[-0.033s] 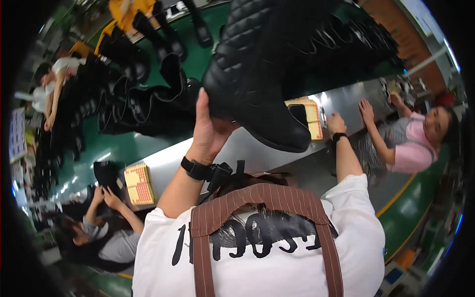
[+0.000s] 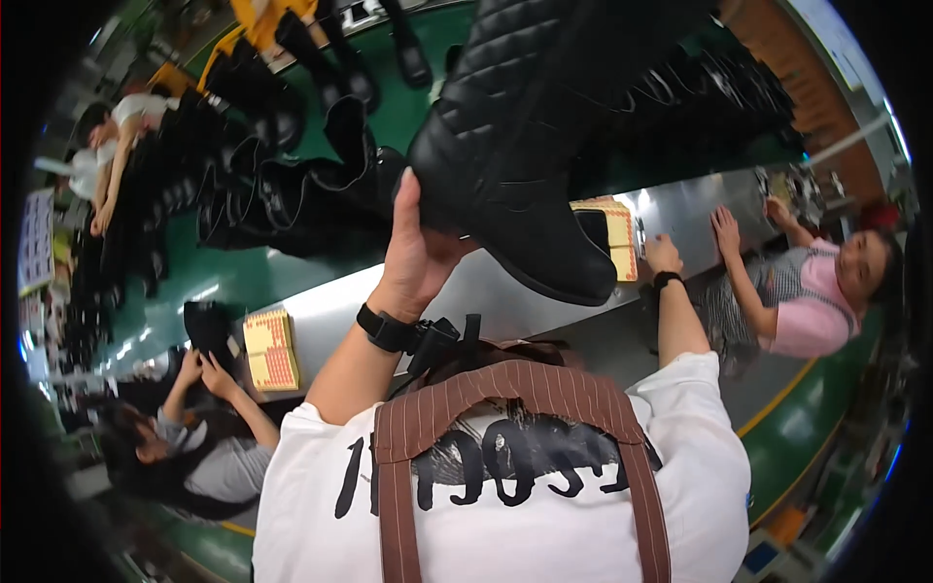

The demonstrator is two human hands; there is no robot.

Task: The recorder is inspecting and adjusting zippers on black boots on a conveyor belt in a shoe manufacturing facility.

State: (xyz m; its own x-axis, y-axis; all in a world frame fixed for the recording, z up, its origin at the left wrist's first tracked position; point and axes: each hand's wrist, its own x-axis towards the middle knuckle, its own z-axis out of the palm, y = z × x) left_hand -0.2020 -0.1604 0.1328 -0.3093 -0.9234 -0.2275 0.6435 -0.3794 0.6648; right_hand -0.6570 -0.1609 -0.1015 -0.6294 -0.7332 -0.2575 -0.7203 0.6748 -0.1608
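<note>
A tall black boot (image 2: 544,146) fills the upper middle, raised above the surface: quilted diamond-stitched shaft running up out of view, smooth rounded toe pointing lower right, sole side turned toward the left hand (image 2: 418,257) gripping its heel.

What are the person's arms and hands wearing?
Both forearms are bare below short white sleeves. The left hand has a black band around its wrist, with a small black device and straps just below it. The right hand wears a black wristband too. No gloves on either hand.
</note>
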